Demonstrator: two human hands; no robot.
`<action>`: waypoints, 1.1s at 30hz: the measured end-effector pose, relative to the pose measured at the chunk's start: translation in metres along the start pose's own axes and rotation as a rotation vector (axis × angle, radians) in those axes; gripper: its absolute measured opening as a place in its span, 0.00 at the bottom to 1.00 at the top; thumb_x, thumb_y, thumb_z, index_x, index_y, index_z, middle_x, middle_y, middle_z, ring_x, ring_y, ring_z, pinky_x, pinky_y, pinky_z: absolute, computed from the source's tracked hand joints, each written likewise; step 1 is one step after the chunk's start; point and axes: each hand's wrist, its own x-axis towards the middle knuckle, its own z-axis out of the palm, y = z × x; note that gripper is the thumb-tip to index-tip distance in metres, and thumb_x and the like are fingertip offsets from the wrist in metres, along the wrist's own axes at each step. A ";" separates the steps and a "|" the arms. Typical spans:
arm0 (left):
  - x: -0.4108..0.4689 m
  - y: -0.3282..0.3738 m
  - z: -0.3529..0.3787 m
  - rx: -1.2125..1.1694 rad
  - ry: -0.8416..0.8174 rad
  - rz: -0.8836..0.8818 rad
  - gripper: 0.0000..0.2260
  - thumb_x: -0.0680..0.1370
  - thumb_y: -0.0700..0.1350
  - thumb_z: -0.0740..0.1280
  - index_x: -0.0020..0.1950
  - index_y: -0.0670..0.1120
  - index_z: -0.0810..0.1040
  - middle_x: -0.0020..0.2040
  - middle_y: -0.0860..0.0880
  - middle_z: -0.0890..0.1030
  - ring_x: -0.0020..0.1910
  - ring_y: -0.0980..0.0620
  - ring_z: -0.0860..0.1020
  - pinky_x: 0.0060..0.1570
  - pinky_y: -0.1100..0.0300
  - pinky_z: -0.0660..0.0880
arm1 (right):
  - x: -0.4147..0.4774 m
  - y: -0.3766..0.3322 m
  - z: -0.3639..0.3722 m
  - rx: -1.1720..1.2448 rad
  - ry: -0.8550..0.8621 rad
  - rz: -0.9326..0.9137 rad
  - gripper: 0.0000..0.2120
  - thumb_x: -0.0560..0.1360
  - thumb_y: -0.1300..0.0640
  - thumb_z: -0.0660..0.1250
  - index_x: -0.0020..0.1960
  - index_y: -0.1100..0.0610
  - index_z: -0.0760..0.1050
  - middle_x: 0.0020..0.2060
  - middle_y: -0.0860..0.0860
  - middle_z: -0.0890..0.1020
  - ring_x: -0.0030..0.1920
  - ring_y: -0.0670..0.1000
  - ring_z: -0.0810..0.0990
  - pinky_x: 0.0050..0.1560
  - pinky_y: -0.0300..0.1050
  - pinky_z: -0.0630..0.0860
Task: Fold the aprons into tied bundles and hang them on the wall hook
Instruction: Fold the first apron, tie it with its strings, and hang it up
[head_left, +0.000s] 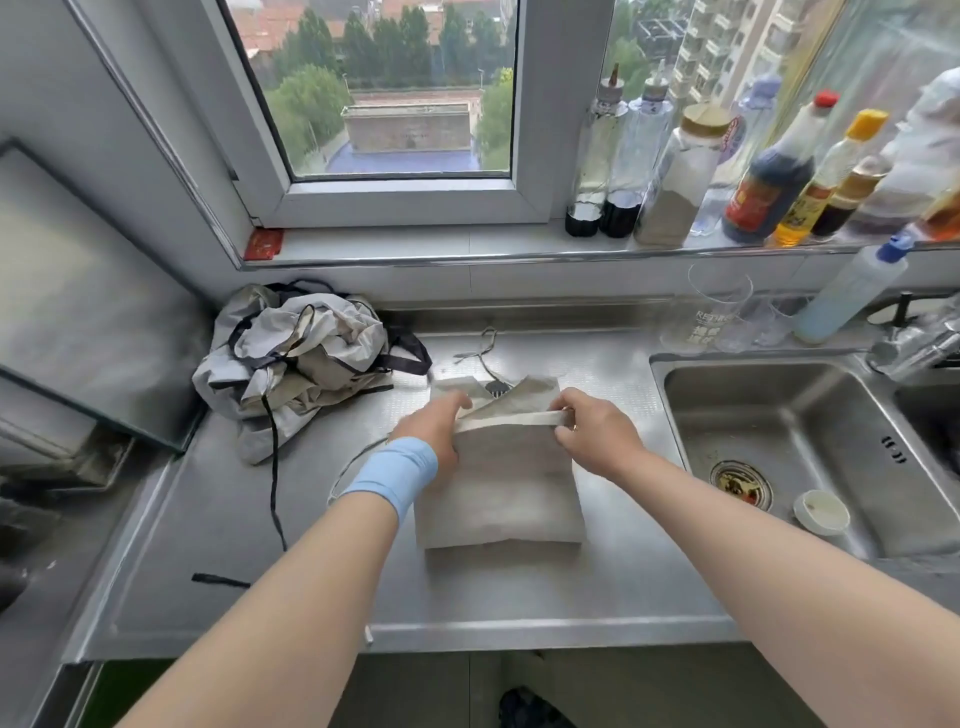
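The folding looks done on one apron, which lies as a flat beige packet in the middle of the counter, and the tying step seems to be in hand. The left hand curls its fingers onto the packet's far left edge, gripping one end of the strap. The right hand pinches the other end, so the strap runs taut across the packet between them. The next move probably calls for wrapping that strap round the packet and knotting it without letting the folds spring. No hook is in view. A pile of unfolded aprons sits far left, one black tie trailing toward the near edge. The sink drops away just right of the packet, so the free room lies near and left.
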 end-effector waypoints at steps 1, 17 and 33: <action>0.009 0.001 0.004 0.089 0.098 -0.001 0.31 0.70 0.39 0.67 0.70 0.58 0.61 0.64 0.49 0.70 0.59 0.44 0.74 0.59 0.52 0.72 | 0.011 0.003 0.005 -0.018 0.004 -0.001 0.15 0.73 0.58 0.63 0.59 0.49 0.73 0.49 0.48 0.81 0.50 0.54 0.79 0.46 0.46 0.74; 0.046 -0.011 0.093 0.243 -0.043 0.132 0.27 0.77 0.61 0.57 0.75 0.60 0.57 0.79 0.49 0.49 0.77 0.47 0.46 0.74 0.45 0.43 | 0.084 0.028 0.057 0.046 0.157 0.092 0.10 0.78 0.54 0.62 0.59 0.51 0.75 0.48 0.48 0.83 0.50 0.57 0.80 0.46 0.49 0.73; 0.096 -0.019 0.071 0.363 -0.136 -0.006 0.49 0.65 0.75 0.60 0.77 0.60 0.37 0.77 0.47 0.31 0.77 0.42 0.35 0.72 0.40 0.41 | 0.092 0.031 0.093 -0.363 -0.223 -0.238 0.33 0.79 0.47 0.52 0.81 0.52 0.48 0.80 0.52 0.44 0.80 0.51 0.42 0.78 0.52 0.43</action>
